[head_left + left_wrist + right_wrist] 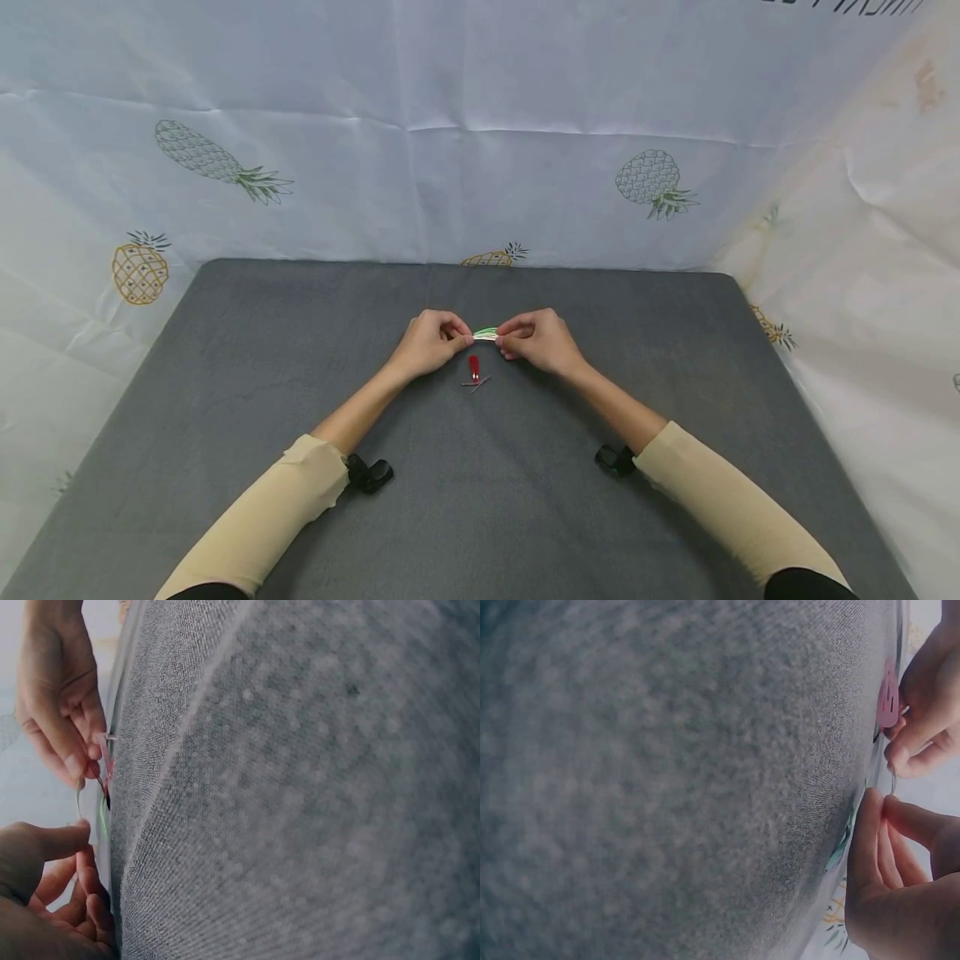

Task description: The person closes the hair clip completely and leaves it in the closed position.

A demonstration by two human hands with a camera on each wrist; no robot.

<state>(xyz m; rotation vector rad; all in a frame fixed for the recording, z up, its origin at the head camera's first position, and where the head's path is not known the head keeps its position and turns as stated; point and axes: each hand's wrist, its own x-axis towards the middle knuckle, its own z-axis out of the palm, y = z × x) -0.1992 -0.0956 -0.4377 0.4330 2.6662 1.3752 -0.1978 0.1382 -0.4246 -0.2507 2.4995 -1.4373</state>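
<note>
Left hand (431, 343): pinching 1 end of strip (485, 337), fingers closed to thumb.
Right hand (543, 340): pinching other end, fingers equally closed to thumb.
Strip: pale, spanning between hands.
Green piece (487, 330): just beyond strip, contact unclear.
Clip (474, 367): red, on counter (300, 333), nearer than strip.
Pins (481, 384): 2, at clip's near end.

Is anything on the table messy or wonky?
A little: two thin sticks lie askew by the red clip, pointing different ways, not lined up neatly. I see no spill.
</note>
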